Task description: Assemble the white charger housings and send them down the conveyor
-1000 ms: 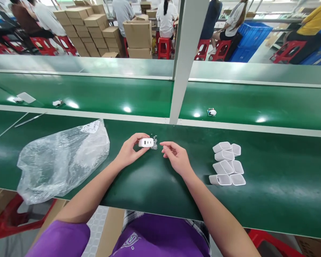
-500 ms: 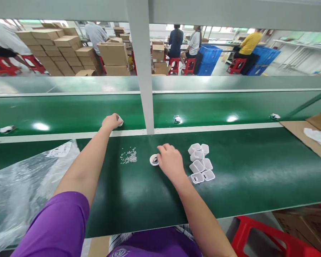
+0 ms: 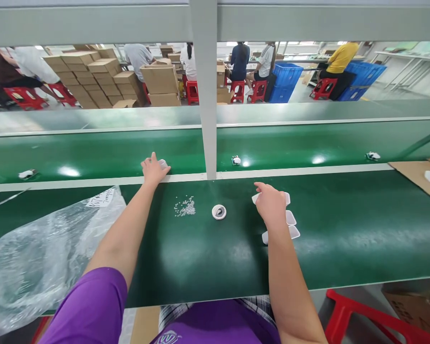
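Observation:
On the green belt behind the white rail, my left hand (image 3: 154, 171) has its fingers spread around a small white plastic container (image 3: 163, 164). My right hand (image 3: 271, 203) reaches over a cluster of similar white containers (image 3: 294, 232) and covers several of them. One finger stretches forward past a container; the thumb and other fingers are hidden, so a grip cannot be made out. Between my arms lie a white ring (image 3: 219, 212) with something dark inside it and a scattered pile of tiny clear pieces (image 3: 187, 207).
A clear plastic bag (image 3: 53, 248) with a handwritten label lies at left. White upright post (image 3: 208, 95) stands ahead. Small white-and-dark parts (image 3: 236, 161) sit spaced along the belt. Cardboard (image 3: 421, 179) lies at right, a red stool (image 3: 358, 315) below. People sit beyond, near boxes.
My right hand has left the white ring and moved right onto the containers. My left hand's fingers have spread from around the container on the belt. The view has shifted slightly.

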`<state>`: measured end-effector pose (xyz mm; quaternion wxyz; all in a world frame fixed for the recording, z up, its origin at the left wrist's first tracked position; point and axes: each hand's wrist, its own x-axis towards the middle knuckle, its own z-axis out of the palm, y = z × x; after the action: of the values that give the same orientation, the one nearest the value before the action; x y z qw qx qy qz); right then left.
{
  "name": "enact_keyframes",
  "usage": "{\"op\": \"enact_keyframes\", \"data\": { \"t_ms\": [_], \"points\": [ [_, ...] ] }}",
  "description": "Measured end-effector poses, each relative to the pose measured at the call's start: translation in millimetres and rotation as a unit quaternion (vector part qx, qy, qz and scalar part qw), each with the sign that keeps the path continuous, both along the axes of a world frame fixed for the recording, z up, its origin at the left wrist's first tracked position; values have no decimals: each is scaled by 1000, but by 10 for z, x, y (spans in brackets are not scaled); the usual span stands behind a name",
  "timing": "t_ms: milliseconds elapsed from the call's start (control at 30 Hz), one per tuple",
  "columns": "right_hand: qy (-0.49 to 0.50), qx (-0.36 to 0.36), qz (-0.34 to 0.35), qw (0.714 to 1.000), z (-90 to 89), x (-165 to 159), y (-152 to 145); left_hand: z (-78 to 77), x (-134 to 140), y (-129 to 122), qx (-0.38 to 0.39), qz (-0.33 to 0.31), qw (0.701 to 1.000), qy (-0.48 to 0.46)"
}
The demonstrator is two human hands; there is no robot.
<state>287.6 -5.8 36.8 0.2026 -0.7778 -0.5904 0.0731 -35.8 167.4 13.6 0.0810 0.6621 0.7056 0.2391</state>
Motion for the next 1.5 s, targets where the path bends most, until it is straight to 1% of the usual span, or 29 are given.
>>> {"op": "enact_keyframes", "data": {
  "t_ms": [33, 67, 100, 133, 167, 200, 233, 267, 300, 333, 367, 400, 433, 467, 500, 567, 600, 633, 667, 700, 767, 900, 1067, 1300, 1400, 1500],
  "points": [
    [64, 44, 26, 997, 19, -31, -13, 22, 29, -68, 17, 6, 1000, -15],
    [151, 90, 60, 983, 33, -68, -27, 43, 69, -163, 32, 3, 999, -40],
    [252, 129, 96, 954, 40, -112, -38, 60, 121, -289, 41, -24, 996, -76],
    [353, 153, 128, 914, 39, -164, -44, 70, 182, -446, 43, -79, 988, -123],
    [441, 156, 151, 871, 30, -224, -47, 74, 251, -632, 37, -147, 973, -174],
    [515, 146, 163, 829, 12, -291, -46, 71, 324, -837, 21, -216, 951, -218],
    [573, 129, 166, 792, -13, -365, -44, 62, 397, -1050, -4, -275, 927, -255],
    [615, 109, 164, 763, -44, -442, -42, 49, 467, -1256, -31, -317, 905, -282],
    [644, 89, 160, 743, -80, -522, -42, 34, 529, -1440, -54, -345, 886, -305],
    [660, 70, 155, 731, -119, -599, -44, 17, 576, -1590, -70, -354, 873, -330],
    [667, 52, 154, 727, -161, -671, -49, -1, 604, -1698, -77, -345, 865, -355],
    [663, 36, 159, 730, -205, -733, -55, -20, 609, -1761, -80, -325, 864, -377],
    [649, 24, 167, 742, -251, -784, -60, -42, 591, -1781, -77, -294, 866, -396],
    [623, 20, 177, 762, -298, -822, -63, -66, 550, -1764, -67, -258, 871, -412],
    [581, 26, 188, 792, -346, -850, -63, -92, 490, -1719, -51, -219, 876, -426],
    [449, 48, 220, 865, -441, -883, -58, -143, 345, -1583, -6, -145, 878, -456],
    [359, 57, 242, 900, -485, -896, -53, -166, 273, -1510, 15, -114, 873, -475],
    [266, 60, 265, 925, -525, -913, -49, -186, 212, -1443, 29, -91, 865, -493],
    [183, 56, 287, 939, -560, -934, -44, -202, 164, -1387, 36, -76, 857, -508],
    [117, 49, 305, 944, -589, -961, -40, -215, 132, -1344, 36, -69, 851, -519],
    [44, 37, 323, 945, -626, -1027, -30, -234, 108, -1298, 25, -70, 848, -525],
    [-5, 23, 341, 940, -645, -1145, 13, -260, 129, -1307, -1, -83, 855, -512],
    [-69, 9, 357, 932, -630, -1202, 57, -268, 119, -1354, -8, -106, 868, -485],
    [-149, -14, 391, 908, -510, -1300, 83, -239, 106, -1380, -11, -120, 881, -457],
    [-164, -22, 410, 897, -452, -1352, 109, -226, 107, -1389, -12, -121, 884, -451],
    [-162, -23, 416, 895, -436, -1360, 123, -212, 121, -1401, -15, -124, 879, -460]
  ]
}}
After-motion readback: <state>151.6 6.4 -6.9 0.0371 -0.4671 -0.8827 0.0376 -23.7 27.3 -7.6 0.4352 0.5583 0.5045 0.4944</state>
